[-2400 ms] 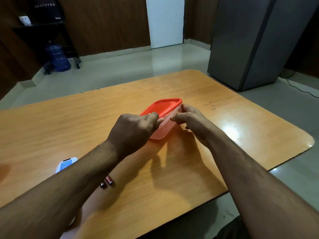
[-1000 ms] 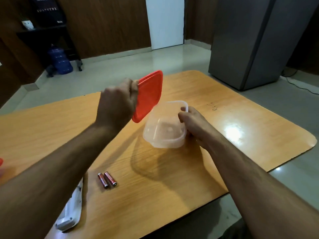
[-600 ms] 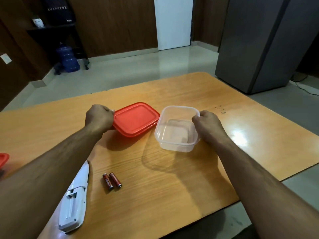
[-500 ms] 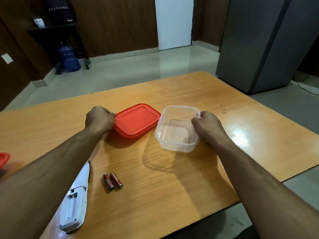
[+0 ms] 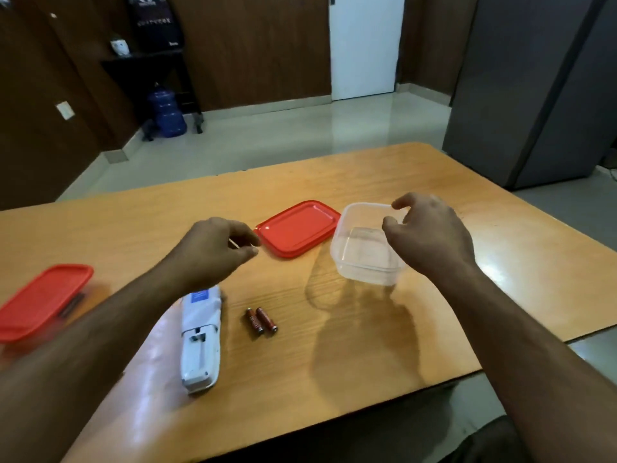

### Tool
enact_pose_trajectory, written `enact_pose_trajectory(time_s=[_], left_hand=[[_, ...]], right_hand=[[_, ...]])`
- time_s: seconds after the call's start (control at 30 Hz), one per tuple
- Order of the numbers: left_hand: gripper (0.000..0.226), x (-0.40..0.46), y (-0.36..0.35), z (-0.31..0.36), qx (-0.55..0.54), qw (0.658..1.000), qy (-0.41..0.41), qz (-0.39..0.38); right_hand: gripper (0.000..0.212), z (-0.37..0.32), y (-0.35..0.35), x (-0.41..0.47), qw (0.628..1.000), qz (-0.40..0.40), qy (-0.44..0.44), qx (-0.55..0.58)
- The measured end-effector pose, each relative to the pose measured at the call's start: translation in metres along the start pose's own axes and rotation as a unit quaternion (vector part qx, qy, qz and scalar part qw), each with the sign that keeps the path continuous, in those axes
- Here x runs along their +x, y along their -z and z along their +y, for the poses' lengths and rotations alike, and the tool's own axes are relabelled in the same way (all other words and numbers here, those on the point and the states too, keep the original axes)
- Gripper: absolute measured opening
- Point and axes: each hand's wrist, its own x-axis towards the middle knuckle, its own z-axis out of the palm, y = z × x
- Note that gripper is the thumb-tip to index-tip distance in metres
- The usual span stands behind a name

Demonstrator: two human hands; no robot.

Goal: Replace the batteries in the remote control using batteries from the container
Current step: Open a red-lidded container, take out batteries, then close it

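A clear plastic container (image 5: 362, 265) stands open and looks empty on the wooden table (image 5: 334, 345). Its red lid (image 5: 297, 227) lies flat just left of it. My right hand (image 5: 430, 233) hovers over the container's right rim, fingers apart, holding nothing. My left hand (image 5: 213, 250) hangs above the table left of the lid, fingers loosely curled and empty. A white remote control (image 5: 200, 342) lies face down near the front edge with its battery bay uncovered. Two red batteries (image 5: 262, 320) lie side by side to its right.
A second container with a red lid (image 5: 43, 300) sits at the table's left edge, dark items dimly visible inside. A grey cabinet (image 5: 534, 88) stands beyond the table's right corner. A blue water jug (image 5: 166, 113) rests on the floor by the far wall.
My left hand set the red lid down on the table and let go, drawing back left. My right hand released the clear container's rim and lifted. The view tilted, showing the second container.
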Motion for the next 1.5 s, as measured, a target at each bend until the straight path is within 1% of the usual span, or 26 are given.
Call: enact_pose_trajectory(time_s=[0.1,0.13,0.2,0.3,0.37,0.43,0.6,0.73,0.87,0.93,1.0,1.07,1.1,1.13,1.2,1.3,1.4,1.5], left_hand=[[0.017,-0.03,0.003,-0.005,0.039,0.998,-0.032,-0.044],[0.018,-0.037,0.003,-0.008,0.046,0.997,-0.034,-0.059],[0.021,-0.047,0.002,-0.012,0.064,0.993,-0.045,-0.085],[0.024,-0.052,-0.005,-0.016,0.114,0.985,-0.076,-0.106],[0.025,-0.053,-0.011,-0.018,0.135,0.981,-0.093,-0.106],[0.026,-0.05,-0.015,-0.019,0.149,0.978,-0.104,-0.103],[0.022,-0.045,-0.02,-0.022,0.172,0.971,-0.129,-0.107],[0.017,-0.043,-0.023,-0.023,0.175,0.969,-0.139,-0.108],[0.01,-0.042,-0.019,-0.019,0.208,0.959,-0.15,-0.123],[0.006,-0.041,-0.011,-0.019,0.163,0.974,-0.124,-0.102],[0.006,-0.032,-0.001,-0.013,0.061,0.993,-0.088,-0.054],[0.008,-0.011,0.005,0.004,-0.007,0.997,-0.076,-0.007],[0.01,0.004,0.004,0.018,-0.02,0.997,-0.078,0.003],[0.012,0.02,0.0,0.034,-0.022,0.996,-0.081,0.005],[0.016,0.049,-0.012,0.069,-0.001,0.996,-0.093,-0.004],[0.017,0.08,-0.035,0.104,0.045,0.992,-0.113,-0.021],[0.016,0.098,-0.055,0.118,0.099,0.987,-0.126,-0.026],[0.02,0.106,-0.07,0.122,0.145,0.98,-0.133,-0.028]], right_hand=[[0.031,-0.038,-0.001,-0.029,0.994,-0.023,0.099,0.027],[0.028,-0.052,-0.005,-0.039,0.99,-0.046,0.131,0.029],[0.025,-0.075,-0.017,-0.056,0.975,-0.126,0.183,0.021],[0.025,-0.09,-0.037,-0.07,0.944,-0.253,0.212,-0.017],[0.026,-0.091,-0.048,-0.072,0.929,-0.303,0.21,-0.023],[0.029,-0.091,-0.053,-0.073,0.924,-0.327,0.199,-0.013],[0.032,-0.094,-0.058,-0.074,0.924,-0.327,0.195,-0.001],[0.027,-0.097,-0.059,-0.077,0.924,-0.313,0.219,-0.028],[0.02,-0.097,-0.045,-0.076,0.925,-0.293,0.233,-0.072],[0.017,-0.085,-0.026,-0.065,0.941,-0.257,0.21,-0.058],[0.015,-0.062,-0.001,-0.043,0.972,-0.176,0.153,0.007],[0.012,-0.038,0.021,-0.018,0.988,-0.098,0.1,0.069],[0.009,-0.028,0.027,-0.008,0.99,-0.083,0.08,0.084],[0.008,-0.019,0.028,0.0,0.99,-0.085,0.068,0.086],[0.011,-0.005,0.022,0.008,0.99,-0.116,0.063,0.057],[0.015,0.004,0.005,0.012,0.984,-0.152,0.088,-0.01],[0.014,0.01,-0.006,0.016,0.976,-0.143,0.14,-0.092],[0.016,0.013,-0.012,0.018,0.969,-0.132,0.166,-0.124]])
